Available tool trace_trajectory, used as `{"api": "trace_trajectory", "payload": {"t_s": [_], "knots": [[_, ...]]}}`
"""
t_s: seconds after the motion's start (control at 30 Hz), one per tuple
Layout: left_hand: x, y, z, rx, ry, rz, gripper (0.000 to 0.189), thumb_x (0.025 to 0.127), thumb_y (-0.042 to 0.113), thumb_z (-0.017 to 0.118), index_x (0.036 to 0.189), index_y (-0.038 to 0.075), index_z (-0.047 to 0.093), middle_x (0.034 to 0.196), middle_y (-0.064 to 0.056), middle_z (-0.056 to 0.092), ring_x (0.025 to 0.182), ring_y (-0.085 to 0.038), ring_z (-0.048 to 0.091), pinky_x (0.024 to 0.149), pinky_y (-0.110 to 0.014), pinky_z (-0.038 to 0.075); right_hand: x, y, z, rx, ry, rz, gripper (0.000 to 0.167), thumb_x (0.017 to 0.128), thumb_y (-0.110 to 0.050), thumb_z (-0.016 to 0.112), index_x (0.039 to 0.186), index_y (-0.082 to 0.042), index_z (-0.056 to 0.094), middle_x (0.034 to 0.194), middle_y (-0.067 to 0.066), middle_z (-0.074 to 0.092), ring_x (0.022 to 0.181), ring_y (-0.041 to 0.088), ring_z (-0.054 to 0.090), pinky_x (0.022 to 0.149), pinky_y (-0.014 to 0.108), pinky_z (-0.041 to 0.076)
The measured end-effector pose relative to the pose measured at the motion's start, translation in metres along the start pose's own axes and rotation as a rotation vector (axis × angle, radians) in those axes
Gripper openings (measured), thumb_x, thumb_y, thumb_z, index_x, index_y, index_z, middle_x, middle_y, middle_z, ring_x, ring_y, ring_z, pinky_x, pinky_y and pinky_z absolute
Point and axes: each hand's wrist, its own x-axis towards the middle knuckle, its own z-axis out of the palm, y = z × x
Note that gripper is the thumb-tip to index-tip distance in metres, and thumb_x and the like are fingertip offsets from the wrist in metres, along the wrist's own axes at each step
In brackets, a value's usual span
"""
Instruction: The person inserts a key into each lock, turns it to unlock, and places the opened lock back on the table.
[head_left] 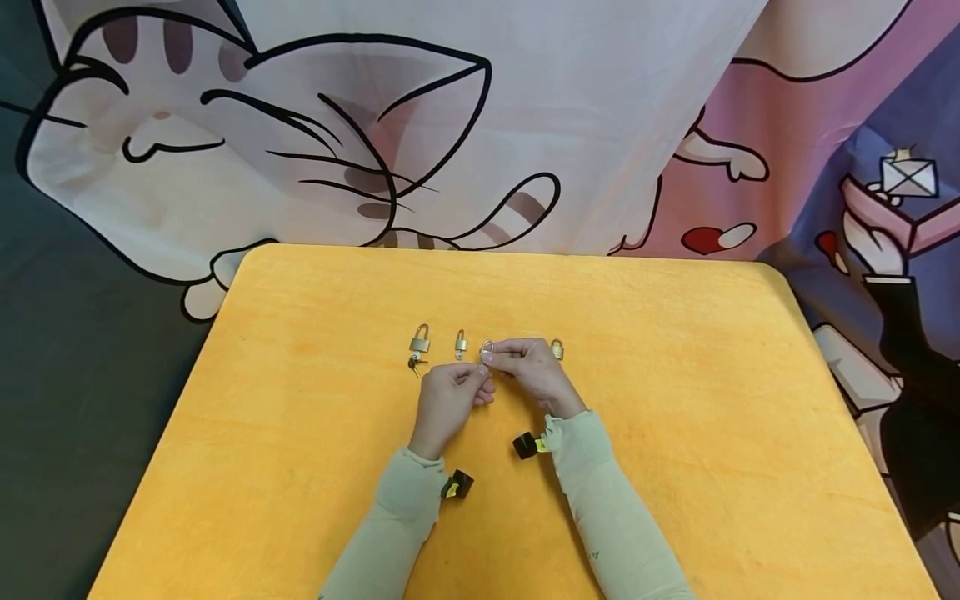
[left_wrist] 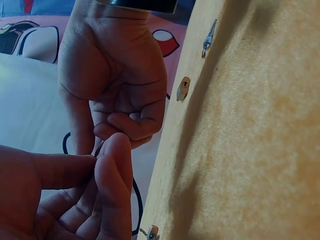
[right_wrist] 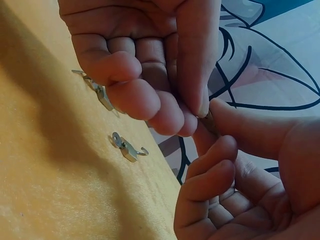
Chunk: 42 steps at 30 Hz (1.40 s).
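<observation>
Brassy padlocks, yellow tabletop, pale green sleeves, cloth — cat-printed

Left hand and right hand meet, tip to tip

Both forearms reach forward in pale sleeves, slanting inward. The left hand rises from its wrist, thumb pinching against the index finger, the other fingers loosely bent. The right hand angles in from the other side, thumb and index finger extended in a pinch, remaining fingers curled toward the palm.
</observation>
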Motion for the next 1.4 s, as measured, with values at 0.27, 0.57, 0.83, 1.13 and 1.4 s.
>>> {"api": "trace_trajectory", "payload": {"t_s": [0.27, 0.57, 0.83, 1.13, 1.4], "knots": [[0.0003, -0.0010, 0.0022, 0.020, 0.023, -0.004, 0.022, 0.099, 0.013, 0.065, 0.097, -0.006, 0.076, 0.075, -0.007, 0.073, 0.065, -0.018, 0.072, 0.063, -0.032, 0.060, 0.0004, -0.0004, 0.0012, -0.007, 0.002, -0.010, 0.022, 0.092, -0.011, 0.074, 0.107, 0.005, 0.075, 0.113, 0.013, 0.073, 0.090, 0.015, 0.068, 0.079, 0.029, 0.055], [-0.0003, -0.0016, 0.0033, 0.060, 0.042, 0.010, 0.021, 0.098, 0.013, 0.066, 0.096, -0.005, 0.077, 0.073, -0.005, 0.073, 0.064, -0.017, 0.072, 0.064, -0.036, 0.061, 0.0018, 0.0010, 0.0023, -0.013, 0.023, -0.008, 0.020, 0.091, -0.011, 0.076, 0.103, 0.004, 0.077, 0.108, 0.011, 0.075, 0.088, 0.016, 0.067, 0.078, 0.031, 0.055], [-0.0002, -0.0010, 0.0043, 0.111, 0.063, 0.023, 0.021, 0.098, 0.013, 0.066, 0.094, -0.004, 0.078, 0.072, -0.003, 0.073, 0.062, -0.014, 0.071, 0.063, -0.037, 0.060, 0.0020, 0.0010, 0.0030, -0.021, 0.028, -0.005, 0.020, 0.091, -0.011, 0.076, 0.104, 0.004, 0.077, 0.106, 0.012, 0.075, 0.088, 0.016, 0.067, 0.077, 0.029, 0.055], [-0.0011, -0.0014, 0.0060, 0.210, 0.094, 0.073, 0.022, 0.099, 0.014, 0.065, 0.089, -0.001, 0.079, 0.068, 0.001, 0.071, 0.059, -0.009, 0.069, 0.057, -0.025, 0.057, 0.0017, 0.0017, 0.0036, -0.059, 0.040, -0.007, 0.020, 0.090, -0.013, 0.076, 0.103, 0.003, 0.077, 0.105, 0.012, 0.075, 0.085, 0.014, 0.065, 0.075, 0.028, 0.053], [-0.0022, -0.0013, 0.0068, 0.303, 0.114, 0.091, 0.023, 0.099, 0.016, 0.065, 0.089, 0.001, 0.080, 0.066, 0.005, 0.071, 0.058, -0.007, 0.068, 0.054, -0.027, 0.054, 0.0012, 0.0020, 0.0042, -0.084, 0.045, -0.002, 0.022, 0.090, -0.015, 0.078, 0.103, 0.003, 0.077, 0.099, 0.011, 0.075, 0.076, 0.012, 0.057, 0.066, 0.024, 0.045]]}}
